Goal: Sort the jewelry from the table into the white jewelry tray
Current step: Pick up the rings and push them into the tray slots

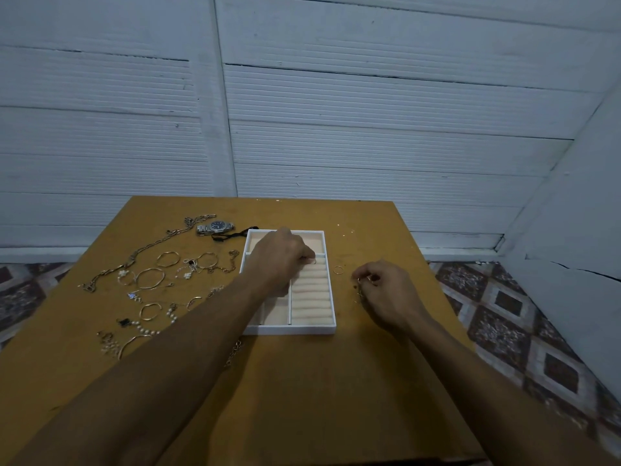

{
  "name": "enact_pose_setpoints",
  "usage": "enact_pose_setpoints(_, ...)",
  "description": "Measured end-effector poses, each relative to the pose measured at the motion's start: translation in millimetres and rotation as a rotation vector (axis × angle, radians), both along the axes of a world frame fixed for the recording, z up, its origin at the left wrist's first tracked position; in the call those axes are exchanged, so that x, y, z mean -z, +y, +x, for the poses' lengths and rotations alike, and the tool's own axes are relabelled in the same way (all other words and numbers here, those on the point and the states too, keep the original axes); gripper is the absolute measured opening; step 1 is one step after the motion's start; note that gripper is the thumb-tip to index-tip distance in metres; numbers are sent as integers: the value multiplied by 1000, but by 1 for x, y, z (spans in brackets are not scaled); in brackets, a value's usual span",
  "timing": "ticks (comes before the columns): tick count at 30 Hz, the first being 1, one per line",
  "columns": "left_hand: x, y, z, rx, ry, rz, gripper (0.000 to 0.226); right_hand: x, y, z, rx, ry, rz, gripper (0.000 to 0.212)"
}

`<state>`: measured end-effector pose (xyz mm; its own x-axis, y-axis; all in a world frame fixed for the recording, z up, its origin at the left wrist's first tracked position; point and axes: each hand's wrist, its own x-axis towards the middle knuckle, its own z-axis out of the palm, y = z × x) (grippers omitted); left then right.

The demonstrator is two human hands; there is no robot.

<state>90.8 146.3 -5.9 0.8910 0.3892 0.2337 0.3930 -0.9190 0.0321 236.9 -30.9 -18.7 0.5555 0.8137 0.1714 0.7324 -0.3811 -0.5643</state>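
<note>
left hand [281, 260] pinches ring [314, 262] over tray [289, 329], right hand [386, 295] grips rings [364, 281], loose hoop [338, 270] between.

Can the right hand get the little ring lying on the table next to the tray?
Probably yes. The loose ring lies on bare table between the tray and the right hand, with nothing in the way. But its fingers already hold small rings, so grabbing could be fiddly.

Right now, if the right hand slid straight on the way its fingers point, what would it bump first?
Probably the small gold ring lying on the table, before the white tray.
</note>
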Motion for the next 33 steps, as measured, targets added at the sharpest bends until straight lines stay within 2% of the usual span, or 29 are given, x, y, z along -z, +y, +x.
enact_pose_setpoints(2,0,-2,-1,25,36,62,51,2,-1,0,3,6,3,23)
enact_pose_setpoints(8,0,-7,-3,61,32,126,54,3,-5,5,23,24,21,24)
enact_pose_setpoints(18,3,-10,-1,94,-47,168,25,-1,-7,15,62,19,34,22)
enact_pose_setpoints(24,-4,-12,-2,66,-3,62,44,-9,-6,28,113,48,-8,20)
enact_pose_setpoints(29,-17,-17,18,40,-75,-35,29,-17,-12,43,152,90,-48,20)
enact_pose_setpoints(33,-23,-27,46,81,64,-29,24,-17,-20,50,132,87,-151,19)
